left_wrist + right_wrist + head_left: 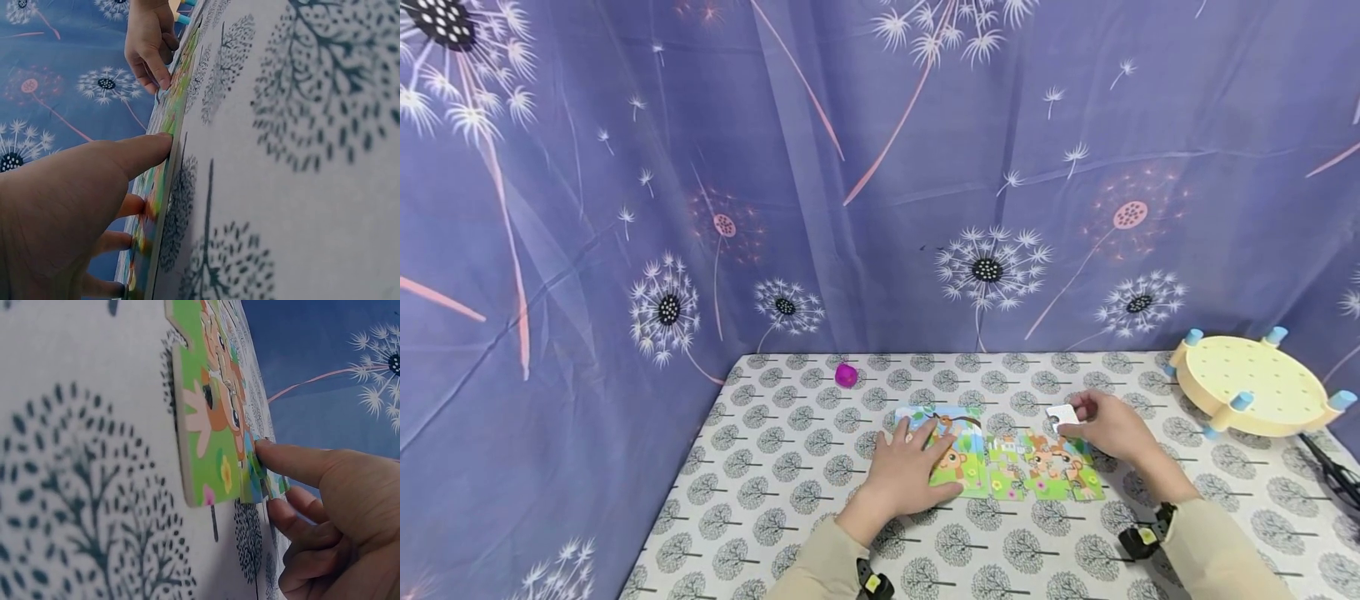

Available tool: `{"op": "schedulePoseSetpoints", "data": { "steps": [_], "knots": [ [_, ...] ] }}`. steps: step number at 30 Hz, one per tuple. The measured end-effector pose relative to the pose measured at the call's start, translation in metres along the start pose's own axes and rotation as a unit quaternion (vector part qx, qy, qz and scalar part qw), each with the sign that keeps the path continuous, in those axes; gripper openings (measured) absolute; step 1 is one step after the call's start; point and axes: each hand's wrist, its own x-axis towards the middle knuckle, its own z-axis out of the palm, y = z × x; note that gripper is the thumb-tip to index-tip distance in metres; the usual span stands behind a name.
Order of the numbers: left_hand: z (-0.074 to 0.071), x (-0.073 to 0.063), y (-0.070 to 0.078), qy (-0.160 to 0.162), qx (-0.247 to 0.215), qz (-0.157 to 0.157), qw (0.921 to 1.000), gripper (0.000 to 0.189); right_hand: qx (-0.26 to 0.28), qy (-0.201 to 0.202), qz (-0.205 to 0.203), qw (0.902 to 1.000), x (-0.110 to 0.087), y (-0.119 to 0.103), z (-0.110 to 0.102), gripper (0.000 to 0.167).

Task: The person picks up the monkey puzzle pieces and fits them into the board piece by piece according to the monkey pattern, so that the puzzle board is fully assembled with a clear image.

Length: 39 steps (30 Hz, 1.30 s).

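My left hand [906, 475] rests with spread fingers on a picture board [973, 482] showing a cartoon monkey on green grass. Its thumb presses near the front edge, as the left wrist view shows. Right beside the board lies a partly joined jigsaw puzzle [1048, 487] with a similar monkey scene. Above its back right part, my right hand [1116, 429] pinches a puzzle piece [1063, 416] between thumb and fingers, a white face showing in the head view. From the right wrist, the hand [356, 512] overlaps the far side of the jigsaw [200, 475].
A pale yellow oval tray-like thing [1255, 383] with blue-tipped legs sticking up stands at the back right, a black object [1341, 479] near it. Towards the back left sits a small magenta item [846, 375]. A purple dandelion-print curtain [880, 275] borders the tree-patterned tablecloth [760, 533].
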Motion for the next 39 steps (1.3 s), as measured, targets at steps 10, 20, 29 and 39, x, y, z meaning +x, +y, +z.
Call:
{"op": "schedulePoseSetpoints", "data": {
  "steps": [10, 20, 29, 39],
  "knots": [
    [-0.003, 0.002, 0.001, -0.012, 0.0, -0.008, 0.9999, 0.081, 0.016, 0.018, -0.031, 0.9992, -0.004, -0.004, -0.003, 0.044],
    [-0.004, 0.0, 0.001, -0.008, -0.019, -0.009, 0.9997, 0.083, 0.02, 0.04, -0.048, 0.9979, -0.003, 0.002, -0.009, 0.031],
    [-0.003, 0.002, 0.0, -0.007, -0.021, -0.01, 0.9997, 0.083, 0.05, 0.051, -0.035, 0.9968, 0.0, -0.008, -0.006, 0.034],
    [-0.002, 0.002, 0.0, -0.008, -0.01, -0.008, 0.9999, 0.084, 0.115, 0.03, -0.023, 0.9927, 0.006, -0.037, 0.017, 0.035]
  ]
}}
